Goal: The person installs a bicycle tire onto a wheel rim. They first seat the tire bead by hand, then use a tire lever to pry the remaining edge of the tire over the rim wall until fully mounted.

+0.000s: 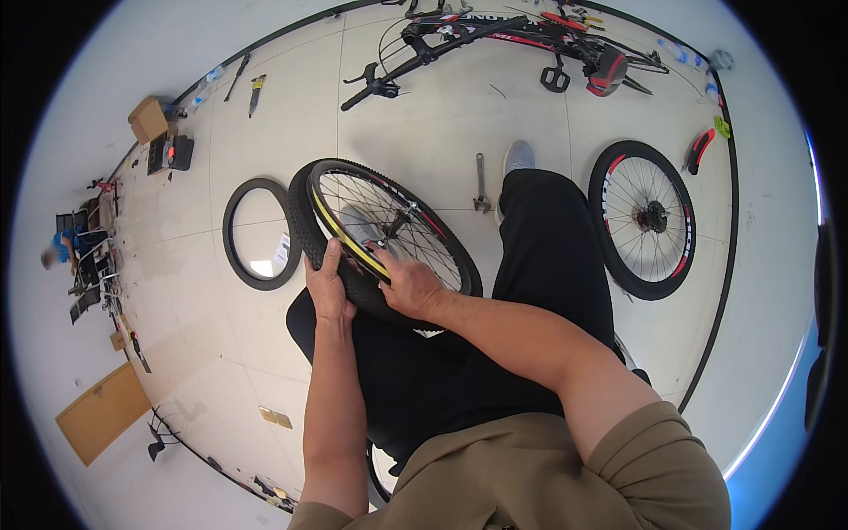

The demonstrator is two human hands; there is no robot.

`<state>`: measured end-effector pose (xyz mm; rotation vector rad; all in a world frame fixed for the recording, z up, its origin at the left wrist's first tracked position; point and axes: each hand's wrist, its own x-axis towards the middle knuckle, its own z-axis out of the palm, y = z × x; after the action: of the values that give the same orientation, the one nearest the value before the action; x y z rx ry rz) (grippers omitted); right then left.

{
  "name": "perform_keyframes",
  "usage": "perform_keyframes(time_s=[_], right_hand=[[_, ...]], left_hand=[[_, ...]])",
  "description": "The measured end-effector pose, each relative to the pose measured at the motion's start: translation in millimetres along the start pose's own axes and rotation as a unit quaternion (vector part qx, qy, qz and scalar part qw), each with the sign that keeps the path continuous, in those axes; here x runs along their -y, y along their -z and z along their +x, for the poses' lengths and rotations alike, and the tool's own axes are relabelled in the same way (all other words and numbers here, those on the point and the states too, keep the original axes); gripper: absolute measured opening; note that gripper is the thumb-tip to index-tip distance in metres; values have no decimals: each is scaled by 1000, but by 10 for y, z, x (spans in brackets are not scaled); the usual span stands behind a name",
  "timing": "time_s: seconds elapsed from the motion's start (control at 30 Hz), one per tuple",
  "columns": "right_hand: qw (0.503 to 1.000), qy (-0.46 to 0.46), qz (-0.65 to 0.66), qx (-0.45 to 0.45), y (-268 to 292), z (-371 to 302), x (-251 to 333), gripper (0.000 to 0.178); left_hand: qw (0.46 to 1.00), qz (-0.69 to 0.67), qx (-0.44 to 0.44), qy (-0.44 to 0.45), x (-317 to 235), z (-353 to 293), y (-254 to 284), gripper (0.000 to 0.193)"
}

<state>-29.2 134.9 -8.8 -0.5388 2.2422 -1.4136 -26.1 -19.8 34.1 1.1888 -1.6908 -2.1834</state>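
Head view: I see my left hand [329, 287] gripping the tyre [305, 231], right hand [408, 287] pressing the rim [349, 240]; fingers risk pinching between them if the wheel slips off my lap.

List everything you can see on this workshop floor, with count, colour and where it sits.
Wheel with tyre: one, black with yellow rim strip, on the lap
Second wheel: one, black and red, flat on floor, right
Loose tyre: one, black, floor, left
Bike frame: one, black and red, lying at top
Wrench: one, grey, floor, centre
Cardboard box: one, brown, upper left
Left hand: gripping the tyre
Right hand: on the rim
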Motion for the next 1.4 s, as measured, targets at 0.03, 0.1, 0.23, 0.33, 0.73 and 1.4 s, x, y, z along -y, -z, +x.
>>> perform_keyframes(time_s=[0.03,0.1,0.23,0.33,0.73,1.4], right_hand=[[1000,-1,1,1,6,-3,-10,44],[1000,-13,0,11,23,13,3,41],[998,-46,-13,47,65,76,82,34],[996,-68,-19,56,71,113,93,43],[997,-80,-3,14,129,215,127,48],[998,-63,-17,5,-13,149,43,50]], left_hand=[[1000,2,1,-1,9,3,3,30],[1000,9,4,-5,22,13,8,29],[999,-14,-25,21,12,42,37,26],[999,-22,-21,27,7,29,11,26],[999,-15,-4,32,31,7,12,31],[999,-29,3,34,1,24,-29,27]])
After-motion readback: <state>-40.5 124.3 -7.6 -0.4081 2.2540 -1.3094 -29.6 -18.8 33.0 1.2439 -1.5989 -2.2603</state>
